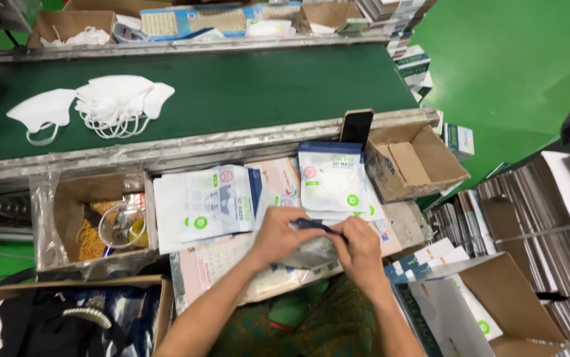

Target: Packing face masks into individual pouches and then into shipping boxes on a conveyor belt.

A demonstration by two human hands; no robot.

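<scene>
A single view comes from a camera on the person's head, tilted steeply down and forward over the cluttered grey table (407, 221). It sits close: both forearms enter from the bottom edge, and the left hand (283, 235) and right hand (361, 248) meet near the centre. Beyond them the long dark green conveyor belt (245, 86) crosses the upper frame. Bright green floor (516, 59) fills the upper right.
</scene>
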